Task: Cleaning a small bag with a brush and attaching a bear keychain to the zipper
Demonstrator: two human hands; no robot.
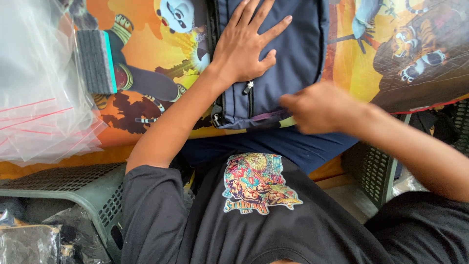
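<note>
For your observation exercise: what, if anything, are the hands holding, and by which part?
The left hand presses flat on the navy bag, gripping nothing. The right hand pinches the bag's near edge.

A navy blue backpack [288, 54] lies flat in front of me on the cartoon-printed table cover [161, 54], near edge overhanging toward my lap. Black zippers run lengthwise; one silver pull [248, 88] rests near that edge.

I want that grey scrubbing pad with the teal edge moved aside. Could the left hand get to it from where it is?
Probably yes: the left hand lies flat on the navy blue fabric bag, and the grey scrubbing pad with the teal edge sits uncovered to its left, nothing between.
</note>
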